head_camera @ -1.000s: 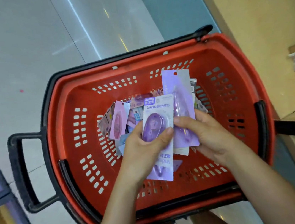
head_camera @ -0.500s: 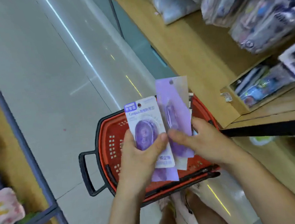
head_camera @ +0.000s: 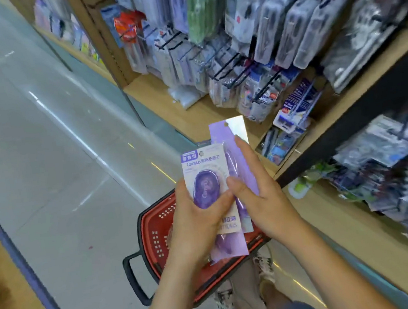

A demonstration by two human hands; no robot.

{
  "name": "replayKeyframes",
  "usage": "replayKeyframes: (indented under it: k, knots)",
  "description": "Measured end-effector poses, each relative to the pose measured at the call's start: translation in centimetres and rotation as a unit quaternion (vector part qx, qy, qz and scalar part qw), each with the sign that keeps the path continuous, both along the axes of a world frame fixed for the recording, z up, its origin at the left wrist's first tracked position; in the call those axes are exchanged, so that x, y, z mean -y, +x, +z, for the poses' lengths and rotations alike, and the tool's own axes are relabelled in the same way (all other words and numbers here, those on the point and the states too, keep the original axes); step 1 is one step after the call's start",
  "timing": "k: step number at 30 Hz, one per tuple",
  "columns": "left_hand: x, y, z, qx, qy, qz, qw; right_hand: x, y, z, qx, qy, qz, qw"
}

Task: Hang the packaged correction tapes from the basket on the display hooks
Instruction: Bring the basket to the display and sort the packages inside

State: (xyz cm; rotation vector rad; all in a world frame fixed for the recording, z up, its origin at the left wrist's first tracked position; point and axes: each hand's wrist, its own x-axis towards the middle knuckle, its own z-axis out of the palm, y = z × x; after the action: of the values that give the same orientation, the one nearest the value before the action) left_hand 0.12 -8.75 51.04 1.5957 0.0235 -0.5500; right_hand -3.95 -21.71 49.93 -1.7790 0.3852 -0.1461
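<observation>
My left hand [head_camera: 196,222] grips a white-carded correction tape pack [head_camera: 204,177] with a purple dispenser, thumb pressed across its front. My right hand [head_camera: 259,196] holds a taller lilac pack [head_camera: 228,132] just behind it, fingers laid along its face. A further purple pack [head_camera: 228,247] hangs below, under my left palm. Both hands are raised in front of me, above the red basket [head_camera: 155,227] on the floor. Black display hooks [head_camera: 223,67] loaded with packaged stationery stick out of the shelving at upper right.
Wooden shelving [head_camera: 193,114] runs along the right side, with a dark shelf edge [head_camera: 348,121] close to my right hand. Grey tiled aisle floor [head_camera: 43,148] spreads to the left. Another shelf unit's blue frame [head_camera: 19,267] stands at lower left. My feet are beneath the basket.
My view has swung up from the basket to the hook wall. Both hands rose with the packs, and my right fingers now lie straighter along the lilac pack.
</observation>
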Motion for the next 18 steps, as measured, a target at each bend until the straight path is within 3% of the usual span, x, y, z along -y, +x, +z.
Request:
replayKeyframes:
  k: [4,9,18]
  knots:
    - [1.8,-1.5,3.2,0.024,-0.009,-0.105,0.994,1.1,-3.2,2.9,-0.011,0.026,-0.078,0.997]
    - [5.7,-4.2,7.3,-0.004,-0.063,-0.193,0.979,3.0,-8.3,7.5,0.061,0.072,-0.16,0.983]
    - [12.5,-15.1,11.3,0.015,-0.085,-0.238,0.967,7.1,-21.3,12.6,0.164,0.063,-0.341,0.924]
